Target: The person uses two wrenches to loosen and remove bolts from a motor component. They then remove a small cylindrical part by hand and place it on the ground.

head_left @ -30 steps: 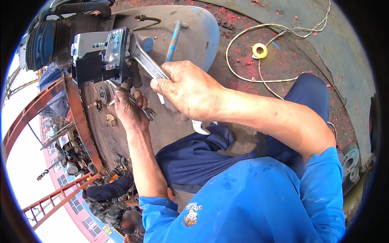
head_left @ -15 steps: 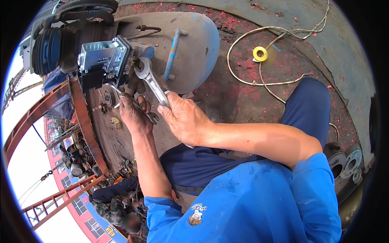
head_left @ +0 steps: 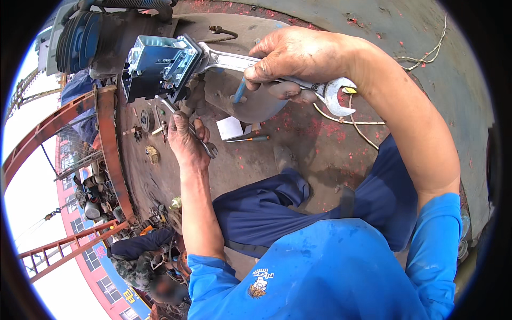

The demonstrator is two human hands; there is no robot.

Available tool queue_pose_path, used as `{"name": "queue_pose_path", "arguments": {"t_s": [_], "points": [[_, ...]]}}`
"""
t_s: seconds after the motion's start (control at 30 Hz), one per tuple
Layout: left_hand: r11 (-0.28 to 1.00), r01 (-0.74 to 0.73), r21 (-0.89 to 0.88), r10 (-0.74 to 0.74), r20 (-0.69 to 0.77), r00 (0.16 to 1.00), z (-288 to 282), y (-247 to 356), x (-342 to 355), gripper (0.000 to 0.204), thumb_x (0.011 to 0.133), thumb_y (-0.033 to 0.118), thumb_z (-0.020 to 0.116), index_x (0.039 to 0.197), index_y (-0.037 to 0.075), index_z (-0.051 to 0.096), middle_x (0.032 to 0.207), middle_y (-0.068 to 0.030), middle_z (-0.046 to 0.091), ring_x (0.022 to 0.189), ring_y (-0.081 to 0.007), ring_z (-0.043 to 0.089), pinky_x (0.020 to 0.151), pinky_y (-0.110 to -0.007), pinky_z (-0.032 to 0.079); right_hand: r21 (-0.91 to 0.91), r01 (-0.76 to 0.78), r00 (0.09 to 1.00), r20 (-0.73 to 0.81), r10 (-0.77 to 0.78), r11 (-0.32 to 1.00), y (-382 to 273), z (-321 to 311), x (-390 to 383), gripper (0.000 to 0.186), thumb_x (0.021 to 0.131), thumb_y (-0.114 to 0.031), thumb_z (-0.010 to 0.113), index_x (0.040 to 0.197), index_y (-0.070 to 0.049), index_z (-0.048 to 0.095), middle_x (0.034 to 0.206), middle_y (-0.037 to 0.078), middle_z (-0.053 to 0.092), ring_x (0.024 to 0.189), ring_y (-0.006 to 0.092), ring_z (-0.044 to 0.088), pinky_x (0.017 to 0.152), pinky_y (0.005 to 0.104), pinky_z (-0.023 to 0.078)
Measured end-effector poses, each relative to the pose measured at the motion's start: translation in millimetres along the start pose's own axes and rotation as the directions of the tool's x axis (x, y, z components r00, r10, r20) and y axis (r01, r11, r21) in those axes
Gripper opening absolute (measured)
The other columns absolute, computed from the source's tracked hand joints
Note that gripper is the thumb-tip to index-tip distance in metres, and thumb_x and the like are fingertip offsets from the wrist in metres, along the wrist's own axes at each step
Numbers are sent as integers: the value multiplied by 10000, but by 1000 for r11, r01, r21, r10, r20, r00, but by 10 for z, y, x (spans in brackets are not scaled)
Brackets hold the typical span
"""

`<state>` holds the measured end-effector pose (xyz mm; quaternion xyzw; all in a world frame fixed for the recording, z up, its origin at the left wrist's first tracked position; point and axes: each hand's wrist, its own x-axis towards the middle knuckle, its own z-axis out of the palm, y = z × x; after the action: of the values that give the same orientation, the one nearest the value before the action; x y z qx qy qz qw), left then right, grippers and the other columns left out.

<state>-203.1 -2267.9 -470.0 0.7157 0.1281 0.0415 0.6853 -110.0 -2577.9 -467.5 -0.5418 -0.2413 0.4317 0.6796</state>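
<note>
Between 10 and 11 o'clock, a metal switch box [head_left: 160,64] sits coverless, its fittings exposed; how tight its joint is cannot be told. At 1 o'clock, the right hand [head_left: 298,58] is wrapped around a large wrench [head_left: 230,60] meeting the box's base. Toward 10, the left hand [head_left: 186,140] curls around a smaller wrench [head_left: 211,150]. Beyond lies a tank [head_left: 226,98].

Left hand [head_left: 186,143] curled, right hand [head_left: 300,57] higher

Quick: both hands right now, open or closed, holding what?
Left hand: closed, holding the smaller wrench.
Right hand: closed around the larger wrench.
</note>
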Motion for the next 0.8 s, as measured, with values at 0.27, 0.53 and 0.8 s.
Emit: {"name": "queue_pose_path", "arguments": {"t_s": [0.27, 0.53, 0.8], "points": [[999, 27, -29, -28, -38, 999, -74, -12, -34, 633, 915, 493, 651, 1335, 41, 508, 1303, -122, 634, 540, -72, 446, 445, -201, 349, 24, 28, 986, -165, -24, 999, 108, 380, 22, 339, 982, -328, 542, 898, -3, 592, 589, 15, 517, 497, 116, 530, 474, 288, 434], [998, 43, -46, -46, -70, 997, -98, -25, -51, 620, 903, 477, 670, 1288, 5, 551, 1280, -125, 647, 534, -80, 433, 437, -211, 338, 215, 81, 933, -360, 2, 973, 217, 983, 165, 311, 1025, -318, 537, 979, -12, 572, 581, 3, 526, 480, 67, 496, 439, 250, 406], [994, 49, -98, -56, -75, 996, -39, 24, -43, 546, 884, 437, 715, 1192, 13, 561, 836, -47, 577, 481, -68, 448, 394, -206, 346, 121, 245, 792, -597, -126, 962, 436, 1417, 471, 283, 1032, -276, 530, 950, -10, 579, 600, 1, 537, 474, 60, 489, 428, 253, 409]]}}
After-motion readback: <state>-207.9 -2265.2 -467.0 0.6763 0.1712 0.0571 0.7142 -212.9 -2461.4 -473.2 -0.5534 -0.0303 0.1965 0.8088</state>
